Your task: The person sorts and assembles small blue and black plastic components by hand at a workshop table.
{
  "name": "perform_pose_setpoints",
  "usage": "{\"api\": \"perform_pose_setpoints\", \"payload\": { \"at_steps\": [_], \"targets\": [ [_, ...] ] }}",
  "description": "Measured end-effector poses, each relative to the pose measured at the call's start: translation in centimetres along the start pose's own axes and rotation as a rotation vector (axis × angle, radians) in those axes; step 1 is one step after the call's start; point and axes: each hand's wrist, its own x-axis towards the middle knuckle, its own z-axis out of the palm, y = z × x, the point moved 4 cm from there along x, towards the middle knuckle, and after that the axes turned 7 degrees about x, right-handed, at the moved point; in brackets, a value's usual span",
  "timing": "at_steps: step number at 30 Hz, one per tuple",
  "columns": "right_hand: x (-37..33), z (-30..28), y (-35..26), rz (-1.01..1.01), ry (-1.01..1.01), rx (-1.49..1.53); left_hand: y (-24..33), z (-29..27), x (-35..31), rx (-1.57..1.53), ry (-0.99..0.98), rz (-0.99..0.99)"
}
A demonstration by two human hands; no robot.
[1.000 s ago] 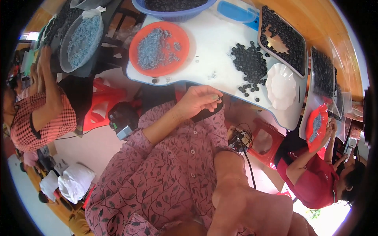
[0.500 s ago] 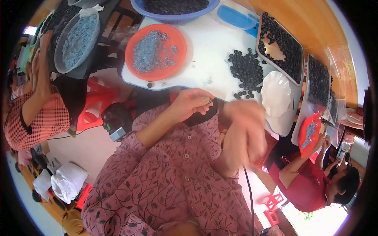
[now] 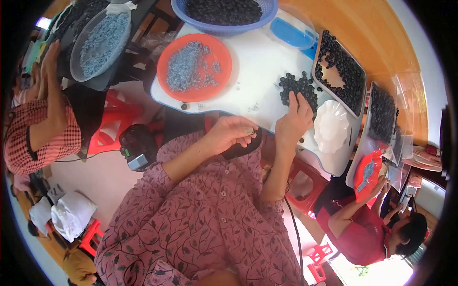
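My left hand is closed in a pinch over my lap, just off the table's near edge. A small dark round piece shows at its fingertips; finer detail is too small to tell. My right hand lies over the table's right part, palm down, index and middle fingers stretched out and a little apart. Its fingertips touch or hover over a pile of small black round pieces; I cannot tell which. To the left sits an orange-red plate with small clear-bluish pieces heaped on it.
Beside my right hand stands a white scalloped dish. Behind it is a tray of black pieces. A purple basin and a blue container stand at the back. Co-workers sit at the left and right.
My right hand, blurred near the table's edge before, has moved forward onto the black pile. My left hand keeps its pinch. The view has shifted slightly.
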Motion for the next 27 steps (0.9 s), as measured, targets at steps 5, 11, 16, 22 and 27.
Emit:
{"api": "perform_pose_setpoints", "payload": {
  "at_steps": [5,11,16,22,27],
  "targets": [
    [-0.3,0.6,0.3,-0.035,-0.048,-0.067,-0.3,-0.2,0.1,-0.003,-0.014,0.004],
    [-1.5,0.4,0.6,-0.029,-0.037,-0.021,-0.7,-0.4,0.3,-0.005,-0.025,0.004],
    [-2.5,-0.3,1.4,-0.050,0.031,0.013,-0.8,-0.1,0.4,0.006,-0.022,-0.009],
    [-3.0,-1.2,2.9,-0.006,0.184,0.150,-0.8,-0.1,0.3,0.007,-0.024,0.007],
    [-3.3,-1.5,3.8,0.047,0.221,0.192,-0.8,0.0,0.4,0.013,-0.022,0.000]
  ]
}}
